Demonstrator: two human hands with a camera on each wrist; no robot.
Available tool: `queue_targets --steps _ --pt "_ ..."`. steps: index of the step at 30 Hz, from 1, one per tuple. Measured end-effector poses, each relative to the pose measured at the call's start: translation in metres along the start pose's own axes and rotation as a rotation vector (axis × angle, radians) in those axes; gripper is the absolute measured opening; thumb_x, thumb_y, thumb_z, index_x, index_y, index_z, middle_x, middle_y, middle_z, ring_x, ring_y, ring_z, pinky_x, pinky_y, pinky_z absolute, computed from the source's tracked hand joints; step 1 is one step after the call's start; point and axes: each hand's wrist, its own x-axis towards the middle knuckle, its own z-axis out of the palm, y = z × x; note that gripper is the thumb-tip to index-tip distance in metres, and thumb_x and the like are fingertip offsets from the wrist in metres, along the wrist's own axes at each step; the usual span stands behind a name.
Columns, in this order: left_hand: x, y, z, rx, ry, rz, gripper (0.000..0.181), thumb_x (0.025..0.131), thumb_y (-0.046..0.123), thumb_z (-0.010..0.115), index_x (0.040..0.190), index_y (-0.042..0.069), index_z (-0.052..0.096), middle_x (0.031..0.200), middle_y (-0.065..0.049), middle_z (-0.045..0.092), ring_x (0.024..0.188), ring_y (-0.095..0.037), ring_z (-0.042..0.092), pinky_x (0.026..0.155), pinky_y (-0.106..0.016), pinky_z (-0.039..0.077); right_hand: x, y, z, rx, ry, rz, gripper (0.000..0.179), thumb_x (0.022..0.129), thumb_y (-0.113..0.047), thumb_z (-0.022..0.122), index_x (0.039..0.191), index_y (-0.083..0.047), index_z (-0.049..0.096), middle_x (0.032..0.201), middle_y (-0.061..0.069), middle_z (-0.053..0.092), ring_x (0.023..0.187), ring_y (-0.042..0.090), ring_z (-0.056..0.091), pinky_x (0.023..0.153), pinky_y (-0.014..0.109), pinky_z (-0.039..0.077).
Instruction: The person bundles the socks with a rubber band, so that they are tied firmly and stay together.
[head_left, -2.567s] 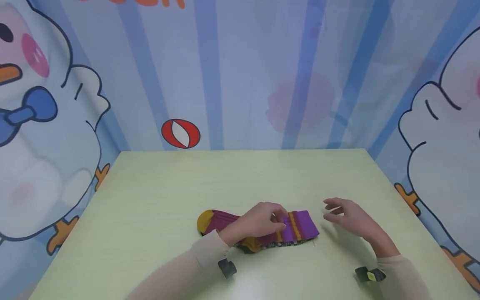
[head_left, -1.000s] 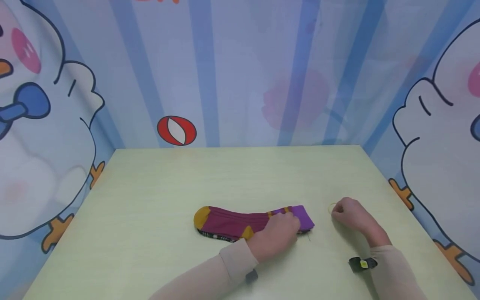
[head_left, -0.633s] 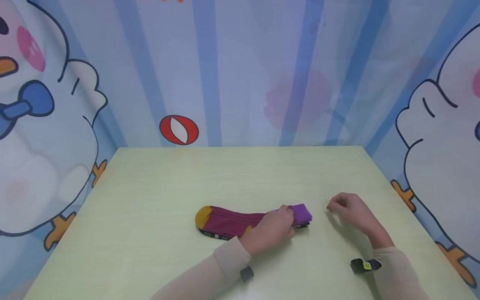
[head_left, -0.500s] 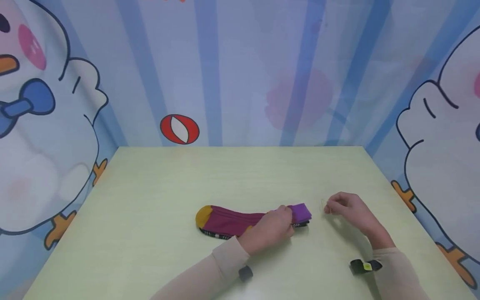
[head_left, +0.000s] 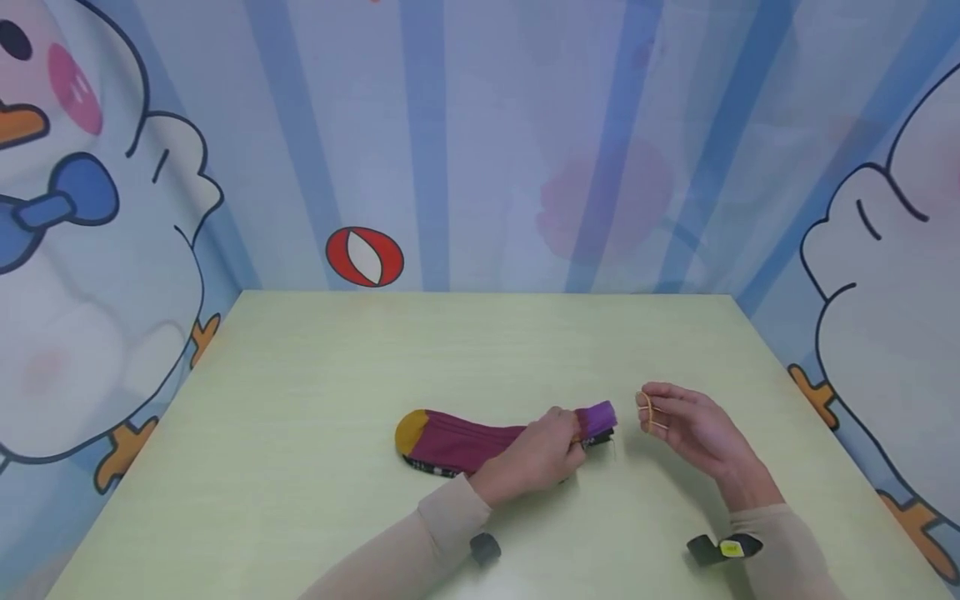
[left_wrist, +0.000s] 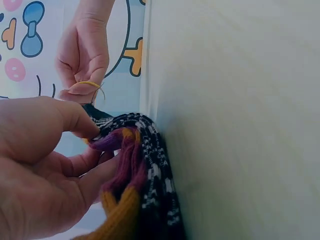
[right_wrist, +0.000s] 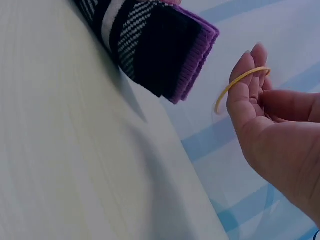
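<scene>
A maroon sock (head_left: 465, 440) with mustard toe and purple cuff lies on top of a black-and-white patterned sock (right_wrist: 145, 45). My left hand (head_left: 536, 454) grips both near the cuffs, squeezing the fabric into a fold; the left wrist view shows thumb and fingers on either side of the bunched knit. The cuff end is raised toward the right. Just beyond it, my right hand (head_left: 693, 425) holds a thin yellow rubber band (right_wrist: 243, 80), looped around its fingers near the tips, with the thumb against the fingers. The sock heels are mostly hidden behind the left hand in the head view.
The socks lie on a pale yellow-green table (head_left: 315, 358). Behind it and at both sides stands a blue striped backdrop (head_left: 487, 150) printed with white cartoon birds. A small dark wrist camera (head_left: 485, 549) sits by the left cuff, another device (head_left: 723, 548) by the right.
My left hand has gone from lying over the socks to gripping them, narrowing and lifting the cuff end. My right hand has taken up the rubber band, turned palm-inward and come closer to the cuffs.
</scene>
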Motion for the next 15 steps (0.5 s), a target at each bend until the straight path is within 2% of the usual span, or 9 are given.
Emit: queue_targets --steps 3,6,10,15 --pt "-0.0015 0.0004 -0.0005 -0.055 0.006 -0.027 0.010 0.093 0.009 0.060 0.090 0.003 0.054 0.092 -0.006 0.051 0.065 -0.008 0.044 0.051 -0.018 0.040 -0.0004 0.0015 0.0024 0.042 -0.067 -0.033 0.043 0.105 0.010 0.025 0.114 -0.004 0.065 0.111 0.008 0.065 0.094 0.018 0.064 0.082 0.030 0.055" --pt "-0.0039 -0.0005 -0.0007 -0.114 0.016 -0.052 0.009 0.092 0.008 0.060 0.092 0.001 0.055 0.092 -0.006 0.049 0.063 -0.008 0.044 0.049 -0.018 0.039 -0.0010 0.0030 0.0046 0.068 -0.103 -0.060 0.043 0.104 0.012 0.025 0.116 -0.006 0.062 0.114 0.006 0.064 0.094 0.017 0.063 0.077 0.028 0.053" --pt "-0.0061 -0.0034 0.0003 -0.159 0.025 -0.078 0.008 0.092 0.008 0.060 0.088 0.004 0.053 0.093 -0.005 0.049 0.064 -0.008 0.044 0.049 -0.018 0.039 -0.0014 0.0040 0.0060 0.104 -0.106 -0.064 0.036 0.105 0.009 0.029 0.115 -0.006 0.059 0.111 0.007 0.064 0.090 0.016 0.063 0.074 0.024 0.052" --pt "-0.0075 -0.0037 0.0000 -0.175 0.021 -0.092 0.008 0.093 0.009 0.059 0.090 0.004 0.053 0.095 -0.005 0.050 0.067 -0.009 0.045 0.051 -0.018 0.040 -0.0023 0.0059 0.0056 0.144 -0.195 -0.084 0.037 0.108 0.002 0.027 0.110 -0.003 0.064 0.103 0.008 0.069 0.090 0.015 0.064 0.080 0.024 0.052"
